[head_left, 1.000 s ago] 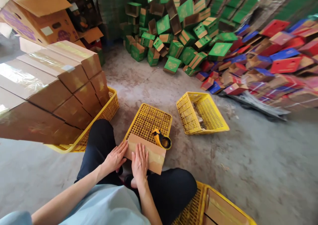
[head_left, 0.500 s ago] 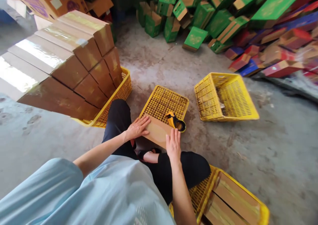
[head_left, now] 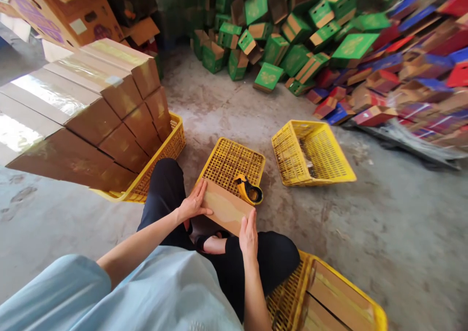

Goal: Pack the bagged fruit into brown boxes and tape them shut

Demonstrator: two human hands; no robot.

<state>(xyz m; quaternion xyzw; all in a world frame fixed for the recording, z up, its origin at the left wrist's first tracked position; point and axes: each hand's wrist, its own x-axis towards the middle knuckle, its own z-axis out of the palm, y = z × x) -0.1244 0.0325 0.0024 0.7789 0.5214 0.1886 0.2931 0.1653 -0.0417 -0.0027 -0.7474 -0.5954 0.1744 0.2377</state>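
A flat brown cardboard box [head_left: 225,205] with clear tape along its top lies in front of me, at the near side of an upturned yellow crate [head_left: 231,156]. My left hand [head_left: 193,204] grips the left end of the box, its fingers along the end and its thumb at the near edge. At the opposite end, my right hand [head_left: 249,234] presses against the side with its fingers up. Between them the two hands hold the box. Just beyond it, a yellow-and-black tape dispenser [head_left: 249,189] rests on the crate. The box's underside is hidden.
Left of me, a yellow crate [head_left: 175,138] carries stacked taped boxes [head_left: 84,111]. Another yellow crate [head_left: 312,153] lies tipped at the right. Near my right knee a crate [head_left: 380,316] holds flat boxes. Piles of green boxes [head_left: 268,77] and red-blue boxes [head_left: 376,115] lie behind.
My hands have shifted from lying flat on the box top to holding its two ends. The camera view has turned slightly, so the surroundings sit lower and further left.
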